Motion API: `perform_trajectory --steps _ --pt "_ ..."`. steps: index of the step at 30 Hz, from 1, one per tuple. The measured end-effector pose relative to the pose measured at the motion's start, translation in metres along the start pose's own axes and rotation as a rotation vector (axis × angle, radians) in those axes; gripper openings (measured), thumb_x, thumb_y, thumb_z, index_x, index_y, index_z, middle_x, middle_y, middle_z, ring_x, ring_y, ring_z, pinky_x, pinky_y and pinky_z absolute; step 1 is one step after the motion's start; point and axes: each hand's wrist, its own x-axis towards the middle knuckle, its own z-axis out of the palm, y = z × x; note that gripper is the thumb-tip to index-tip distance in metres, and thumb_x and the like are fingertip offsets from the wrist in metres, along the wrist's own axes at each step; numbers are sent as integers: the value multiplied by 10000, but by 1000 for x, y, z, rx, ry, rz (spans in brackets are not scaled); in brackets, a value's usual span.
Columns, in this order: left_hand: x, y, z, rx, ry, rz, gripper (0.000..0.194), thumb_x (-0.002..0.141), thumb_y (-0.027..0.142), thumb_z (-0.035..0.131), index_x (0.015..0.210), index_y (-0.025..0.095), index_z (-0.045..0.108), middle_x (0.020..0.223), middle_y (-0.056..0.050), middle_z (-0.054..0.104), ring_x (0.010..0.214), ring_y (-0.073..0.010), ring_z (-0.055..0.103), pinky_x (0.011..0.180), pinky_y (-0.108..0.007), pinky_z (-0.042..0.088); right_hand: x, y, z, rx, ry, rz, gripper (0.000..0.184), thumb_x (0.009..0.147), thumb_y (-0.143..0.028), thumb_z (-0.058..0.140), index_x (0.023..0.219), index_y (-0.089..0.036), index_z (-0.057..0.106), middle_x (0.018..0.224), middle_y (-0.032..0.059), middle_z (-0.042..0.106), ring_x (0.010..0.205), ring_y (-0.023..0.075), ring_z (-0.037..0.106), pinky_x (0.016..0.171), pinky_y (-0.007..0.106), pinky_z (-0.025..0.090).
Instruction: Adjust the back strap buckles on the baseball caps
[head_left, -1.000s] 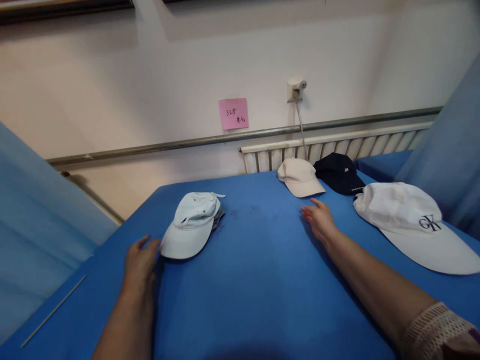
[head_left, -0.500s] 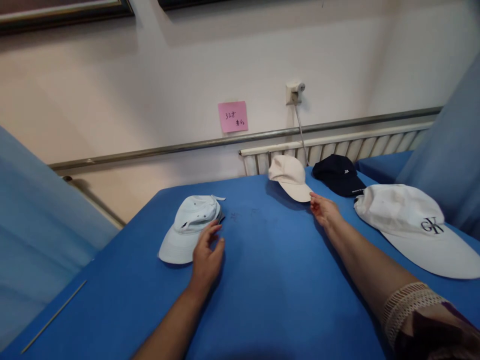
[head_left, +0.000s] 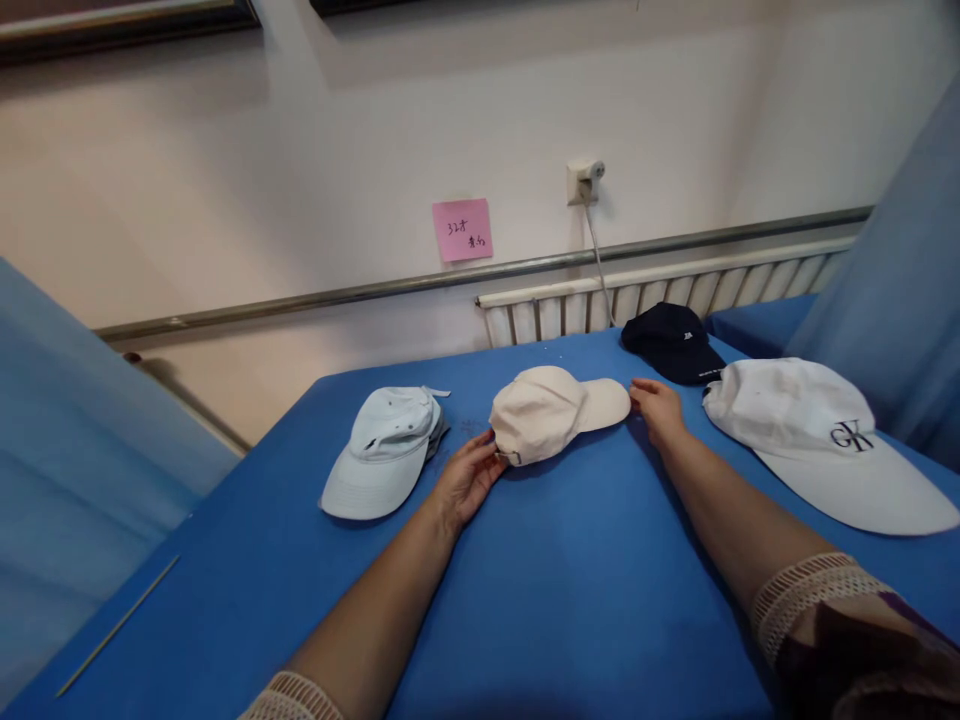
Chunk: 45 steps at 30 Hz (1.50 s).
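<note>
A cream baseball cap (head_left: pixel 541 412) is between my two hands, its brim pointing right. My right hand (head_left: pixel 660 412) pinches the tip of the brim. At the cap's back edge, beside the strap buckle, my left hand (head_left: pixel 468 482) grips the rim, with some fingertips hidden behind it. To the left sits a pale blue cap (head_left: pixel 384 432) with a small dark logo, brim toward me, with something grey partly under it. Beyond my right hand lies a navy cap (head_left: pixel 670 340). A white cap (head_left: pixel 799 410) with dark letters rests beside my right forearm.
A blue cloth (head_left: pixel 570 590) covers the table. A thin stick (head_left: pixel 120 625) lies near its left edge. Behind are a radiator (head_left: pixel 551 318), a metal rail (head_left: pixel 337 298) and a plugged-in cord (head_left: pixel 598 245). Blue curtains (head_left: pixel 67 480) hang at both sides.
The cream cap has come nearer and turned, its brim now pointing right. My left hand has left the pale blue cap's side and taken hold of the cream cap's back.
</note>
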Motion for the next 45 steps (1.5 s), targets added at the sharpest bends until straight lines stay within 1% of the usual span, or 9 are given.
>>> perform_trajectory --steps 4,7,10,16,21,26,29,33,45 --pt "-8 -8 -1 28 40 0 337 733 -32 671 1020 129 600 902 -65 695 765 -136 682 758 -245 569 -46 -24 14 -87 22 -258 320 703 -174 593 1016 -211 650 1146 81 611 963 201 577 844 331 477" --pt "-13 -14 2 12 26 -23 319 730 -52 661 990 124 610 870 -53 690 727 -127 677 719 -222 575 -113 -38 25 -292 -489 -707 199 827 -183 534 992 -226 636 997 75 639 878 212 593 809 342 481" --pt "-19 -16 7 -13 -20 -58 285 740 -69 626 955 117 618 840 -48 689 718 -122 680 722 -203 575 -165 -37 32 -514 -903 -906 272 841 -211 591 1112 -227 567 1076 78 629 990 238 573 876 380 464" --pt "-31 -8 17 -149 -30 -127 223 790 -64 506 921 71 626 832 -78 702 715 -127 688 729 -197 581 -159 -18 42 -860 -718 -956 244 805 -171 623 1032 -179 533 1060 118 597 990 277 532 843 423 430" --pt "-29 -7 14 -146 40 -116 157 794 -1 528 886 75 631 804 -92 695 707 -151 677 693 -237 578 -143 -16 46 -915 -753 -1021 136 845 -160 561 977 -195 562 967 86 634 919 256 554 819 394 407" --pt "-33 -2 9 345 278 367 269 712 45 691 954 159 664 994 -83 674 922 -196 645 833 -291 524 -141 -21 41 -760 -772 -1014 266 850 -154 559 1115 -182 548 1029 84 660 955 247 571 878 392 402" --pt "-46 2 16 710 81 652 265 694 115 747 937 215 719 1124 -92 651 1157 -263 542 1060 -373 386 -140 -21 38 -730 -787 -982 302 845 -155 561 1144 -183 535 1064 90 661 970 246 579 892 390 404" --pt "-59 1 30 1005 -245 650 180 750 203 724 923 250 735 1103 -97 662 1159 -300 509 1118 -458 286 -142 -21 38 -712 -839 -967 332 860 -164 540 1191 -183 518 1089 93 659 995 243 587 906 395 408" --pt "-48 -6 19 1349 -353 731 88 773 113 625 794 197 610 1038 -77 606 1010 -234 528 928 -382 406 -148 -25 38 -725 -976 -934 478 887 -115 489 1354 -204 435 1122 92 658 1008 237 594 888 390 414"
